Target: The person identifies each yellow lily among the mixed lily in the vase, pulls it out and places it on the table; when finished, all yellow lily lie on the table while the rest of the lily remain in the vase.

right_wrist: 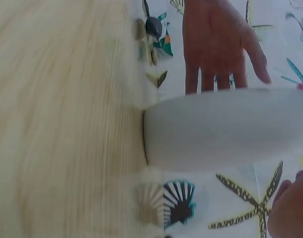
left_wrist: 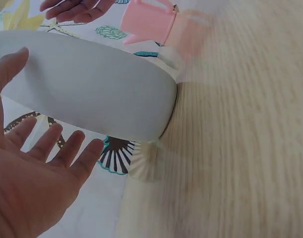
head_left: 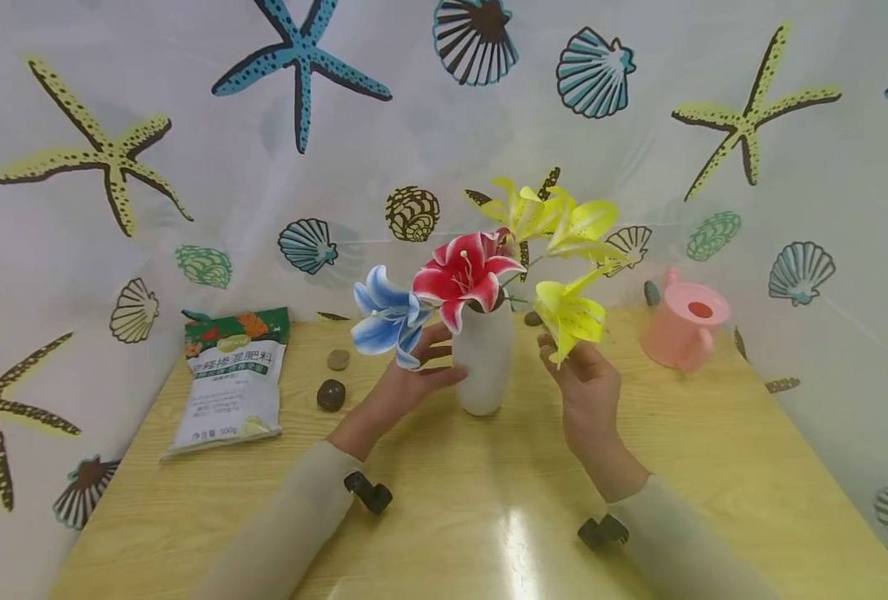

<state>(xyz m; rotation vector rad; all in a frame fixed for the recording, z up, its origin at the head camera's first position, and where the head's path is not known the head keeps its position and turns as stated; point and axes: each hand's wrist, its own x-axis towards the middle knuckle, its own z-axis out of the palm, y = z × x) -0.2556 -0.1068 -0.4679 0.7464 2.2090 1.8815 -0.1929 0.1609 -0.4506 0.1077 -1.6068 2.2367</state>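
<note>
A white vase (head_left: 484, 367) stands upright on the table, holding artificial lilies. A red lily (head_left: 454, 271) leans forward over its mouth, a blue lily (head_left: 383, 312) hangs out to the left, and yellow lilies (head_left: 586, 225) spread to the right. My left hand (head_left: 409, 379) is at the vase's left side, thumb in front and fingers spread, as the left wrist view of the vase (left_wrist: 91, 84) shows. On the other side my right hand (head_left: 592, 396) is raised beside the lowest yellow lily (head_left: 573, 315), fingers loosely bent; the bloom overlaps its fingertips.
At the back left lies a fertilizer bag (head_left: 233, 383), with a brown stone (head_left: 338, 359) and a dark stone (head_left: 331, 395) to its right. A pink watering can (head_left: 684, 329) stands at the back right. A patterned cloth (head_left: 383, 108) hangs behind the wooden table (head_left: 444, 517).
</note>
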